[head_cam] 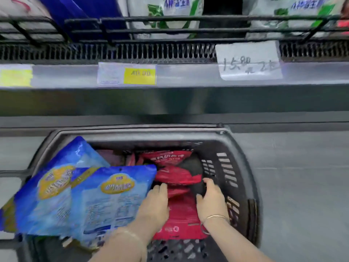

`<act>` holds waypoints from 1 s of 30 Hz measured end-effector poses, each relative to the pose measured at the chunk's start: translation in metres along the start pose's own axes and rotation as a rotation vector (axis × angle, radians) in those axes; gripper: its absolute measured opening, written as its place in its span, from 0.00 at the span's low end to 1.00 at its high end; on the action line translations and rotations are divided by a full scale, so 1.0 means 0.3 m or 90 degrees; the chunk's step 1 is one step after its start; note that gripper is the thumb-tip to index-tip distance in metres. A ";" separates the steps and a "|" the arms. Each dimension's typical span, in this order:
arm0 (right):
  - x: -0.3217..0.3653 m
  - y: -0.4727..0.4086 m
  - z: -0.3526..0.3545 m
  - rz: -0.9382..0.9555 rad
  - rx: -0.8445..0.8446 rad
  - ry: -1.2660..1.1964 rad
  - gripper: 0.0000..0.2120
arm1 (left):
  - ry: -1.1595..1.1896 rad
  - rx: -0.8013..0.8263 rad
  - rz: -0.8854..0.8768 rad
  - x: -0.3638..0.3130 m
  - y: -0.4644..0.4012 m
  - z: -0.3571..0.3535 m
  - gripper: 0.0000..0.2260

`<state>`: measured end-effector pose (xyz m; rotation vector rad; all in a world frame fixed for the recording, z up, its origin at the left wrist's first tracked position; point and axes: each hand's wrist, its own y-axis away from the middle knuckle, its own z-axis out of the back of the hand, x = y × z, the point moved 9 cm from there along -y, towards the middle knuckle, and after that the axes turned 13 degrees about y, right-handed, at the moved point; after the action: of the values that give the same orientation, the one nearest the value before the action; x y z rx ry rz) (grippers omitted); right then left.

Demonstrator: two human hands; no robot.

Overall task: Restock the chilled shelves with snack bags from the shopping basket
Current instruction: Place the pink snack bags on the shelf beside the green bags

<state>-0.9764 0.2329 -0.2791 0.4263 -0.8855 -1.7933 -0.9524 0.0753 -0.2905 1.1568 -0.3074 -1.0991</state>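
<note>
A grey shopping basket (236,148) stands on the floor below the chiller. Two blue snack bags (111,203) lean over its left side. A stack of red snack bags (181,214) fills its right half. My left hand (155,205) reaches down on the left edge of the red stack, fingers pushed in beside it. My right hand (212,201) is on the stack's right edge, fingers curled down between the bags and the basket wall. Whether either hand grips a bag is not clear. The chilled shelf (188,74) above holds white and green bags (170,16).
A black wire rail (170,31) runs along the shelf front. Price labels (139,75) and a handwritten sign (249,61) hang on the shelf edge. A dark gap (222,8) shows between the white bags. Grey floor lies to the right of the basket.
</note>
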 end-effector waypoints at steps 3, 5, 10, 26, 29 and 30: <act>0.033 -0.097 -0.028 0.065 -0.005 0.110 0.27 | -0.091 0.015 0.054 0.027 -0.063 -0.053 0.21; 0.034 -0.152 -0.061 0.069 0.020 0.173 0.28 | -0.146 -0.001 0.081 0.032 -0.084 -0.071 0.20; 0.067 -0.212 -0.094 0.088 -0.009 0.277 0.13 | -0.257 0.019 0.070 0.030 -0.121 -0.108 0.17; 0.194 0.024 0.423 0.311 -0.023 -0.251 0.16 | 0.267 0.215 -0.120 -0.160 0.122 0.155 0.06; 0.228 0.056 0.610 0.314 -0.042 -0.342 0.16 | 0.401 0.255 -0.082 -0.209 0.182 0.252 0.06; 0.247 0.074 0.670 0.330 -0.060 -0.337 0.17 | 0.426 0.255 -0.067 -0.218 0.201 0.298 0.07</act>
<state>-1.1223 0.2351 -0.1205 -0.3395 -1.1406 -1.4636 -1.0138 0.0762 -0.1805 1.8412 0.0665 -0.6938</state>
